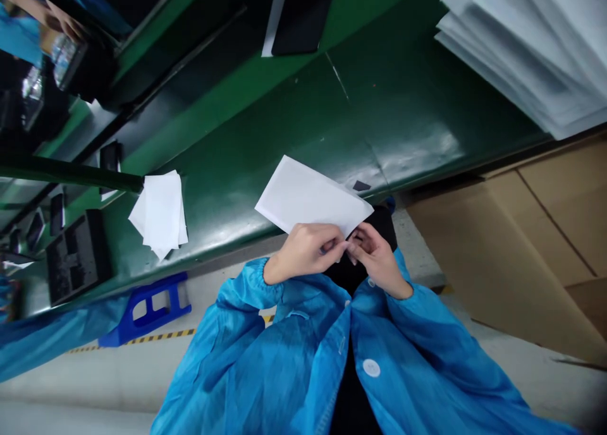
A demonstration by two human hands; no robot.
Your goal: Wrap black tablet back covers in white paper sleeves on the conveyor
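Note:
My left hand [306,250] and my right hand [377,258] meet close to my chest, both pinching the near edge of a white flat bag [310,196]. The bag sticks out away from me over the edge of the green workbench [284,125]. My fingers are curled tight on its opening, and something dark shows between them that I cannot make out. Both arms are in blue coat sleeves.
A small pile of white bags [160,214] lies on the bench to the left. A tall stack of white sheets [531,49] sits at the top right. A black foam tray [76,255] lies far left, cardboard boxes [521,245] at right, a blue stool [147,308] below.

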